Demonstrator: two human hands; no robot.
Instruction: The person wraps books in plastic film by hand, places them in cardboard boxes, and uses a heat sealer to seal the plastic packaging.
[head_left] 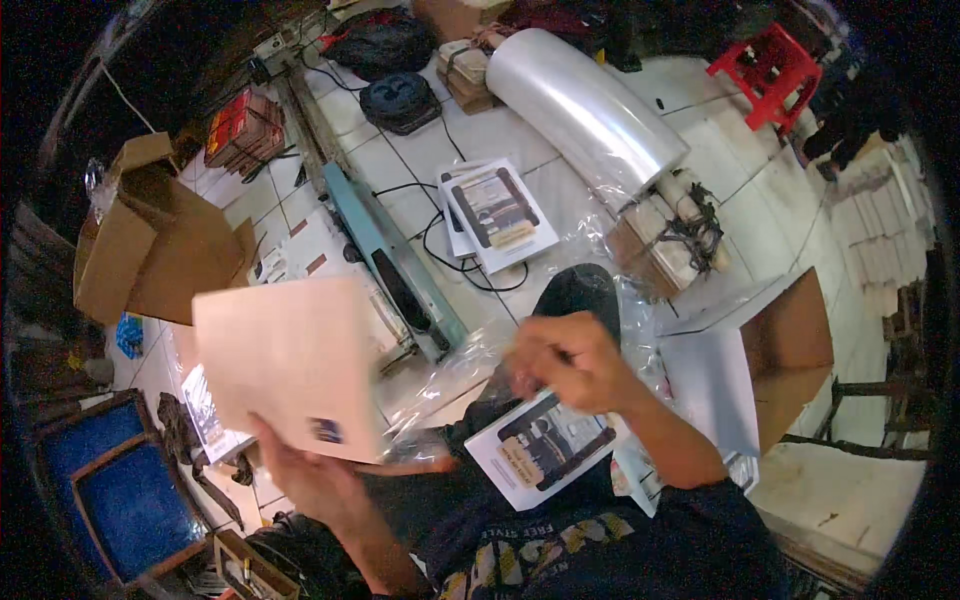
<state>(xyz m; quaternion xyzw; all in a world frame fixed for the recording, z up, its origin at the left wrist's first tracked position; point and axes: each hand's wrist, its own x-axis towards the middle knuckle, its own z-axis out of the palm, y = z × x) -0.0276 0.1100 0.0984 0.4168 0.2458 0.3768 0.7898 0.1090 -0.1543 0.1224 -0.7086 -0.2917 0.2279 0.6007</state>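
My left hand [315, 478] holds up a flat pale pink card or envelope [290, 365] by its lower edge, tilted in front of me. My right hand [568, 362] is closed over the edge of a clear plastic sleeve [450, 375] that stretches between the two hands. A white printed booklet with a dark picture [545, 450] lies on my lap just below my right hand. Two more such booklets [497, 212] lie stacked on the tiled floor ahead.
A long teal sealing machine [390, 265] lies on the floor ahead. A big roll of clear film [585, 105] sits beyond it beside tied bundles [670, 245]. An open cardboard box [150, 245] stands left, another box [780, 350] right, a red stool [765, 72] far back.
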